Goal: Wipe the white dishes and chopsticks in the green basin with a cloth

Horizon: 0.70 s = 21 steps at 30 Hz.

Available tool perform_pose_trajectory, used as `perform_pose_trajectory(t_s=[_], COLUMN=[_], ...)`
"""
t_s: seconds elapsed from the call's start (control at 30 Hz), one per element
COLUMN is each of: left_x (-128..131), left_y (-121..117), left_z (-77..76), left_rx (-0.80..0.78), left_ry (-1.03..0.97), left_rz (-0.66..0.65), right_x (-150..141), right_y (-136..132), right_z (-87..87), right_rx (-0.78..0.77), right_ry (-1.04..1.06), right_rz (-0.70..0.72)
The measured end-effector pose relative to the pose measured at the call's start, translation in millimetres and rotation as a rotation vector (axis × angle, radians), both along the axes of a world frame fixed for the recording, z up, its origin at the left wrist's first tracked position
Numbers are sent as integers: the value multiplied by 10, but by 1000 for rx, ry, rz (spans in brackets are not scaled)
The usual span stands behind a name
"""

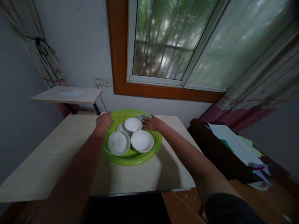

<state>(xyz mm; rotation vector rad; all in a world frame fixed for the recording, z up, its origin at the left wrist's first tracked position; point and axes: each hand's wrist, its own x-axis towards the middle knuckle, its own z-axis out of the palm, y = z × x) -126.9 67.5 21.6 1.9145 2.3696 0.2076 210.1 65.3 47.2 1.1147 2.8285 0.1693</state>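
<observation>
On the table sits a round green plastic basin (pixel 133 160) holding three white bowls. One bowl (pixel 133 125) is at the back, another (pixel 119 143) at the front left and the last (pixel 142 141) at the front right. Part of a white plate (pixel 121 127) shows behind and under the bowls. My left hand (pixel 105 120) is closed on the basin's left rim, its thumb over the edge. Inside the basin at the back right, my right hand (pixel 152 122) has its fingers on a grey cloth (pixel 141 117), beside the back bowl.
The pale wooden table (pixel 67 146) carries a small raised shelf (pixel 70 97) with a paper on it at the back left. A wall socket (pixel 100 82) with a plug is behind. To the right, a dark brown piece of furniture (pixel 215 152) bears papers. A window (pixel 168 40) is ahead.
</observation>
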Motion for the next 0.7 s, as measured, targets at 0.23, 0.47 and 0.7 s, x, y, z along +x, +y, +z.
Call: perform_pose_trajectory(t_s=[0.23,0.47,0.7], left_x=[2,26,24], left_y=[-27,-47,-50], left_z=[17,48,48], left_rx=[2,2,5], left_ry=[-15,-42,-45], left_rz=[-2,8,6], right_x=[332,729,789], right_y=[-222,-907,-1184], right_z=[38,99,42], right_rx=[-129,-189,-113], right_ry=[-16,297,459], right_rz=[-118,-107,42])
